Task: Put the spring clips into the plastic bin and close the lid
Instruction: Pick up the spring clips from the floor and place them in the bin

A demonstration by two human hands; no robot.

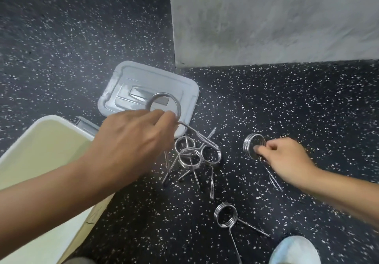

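Speckled floor (266, 99): both hands pinch stiff, slippery steel spring clips, left hand (131, 140) lifting one (164, 105), right hand (287, 159) gripping another's coil (251, 144).

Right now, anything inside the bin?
The visible part of the bin shows only a bare pale interior, no clips. The left forearm covers its near right side, so that part cannot be checked.

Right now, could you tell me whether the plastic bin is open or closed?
Open: the plastic bin has no cover, and its lid lies separately on the floor.

Speckled floor (82, 38) — clips (190, 157), lid (127, 75), bin (47, 140)
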